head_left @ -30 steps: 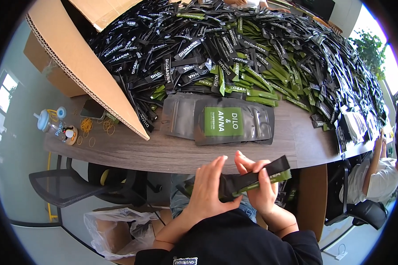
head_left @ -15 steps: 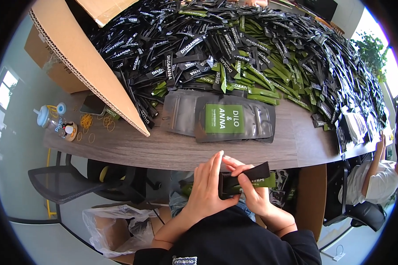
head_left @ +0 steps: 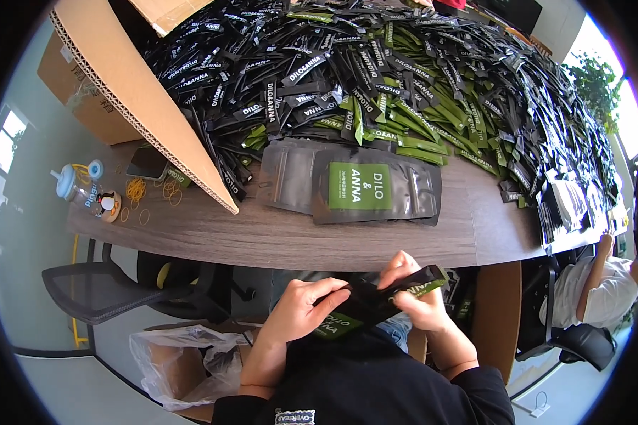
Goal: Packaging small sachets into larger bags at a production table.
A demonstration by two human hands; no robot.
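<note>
While the left hand (head_left: 301, 312) pinches a flat dark pouch with a green label (head_left: 347, 320) at its mouth, seemingly steadying it, the right hand (head_left: 415, 301) pinches slim black and green sachets (head_left: 422, 283), tilted toward seven o'clock, below the grey wooden table (head_left: 276, 237).

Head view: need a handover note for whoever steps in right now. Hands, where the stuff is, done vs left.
Left hand: gripping the dark pouch held in the lap below the table edge.
Right hand: pinching a bundle of narrow sachets at the pouch mouth.
Stack of flat pouches lies at the near table edge; big heap of black and green sachets behind it; cardboard box to the left.
Done: sachets in hand, at the pouch.
Left: sachets not fully inside; pouch unsealed, as far as visible.
</note>
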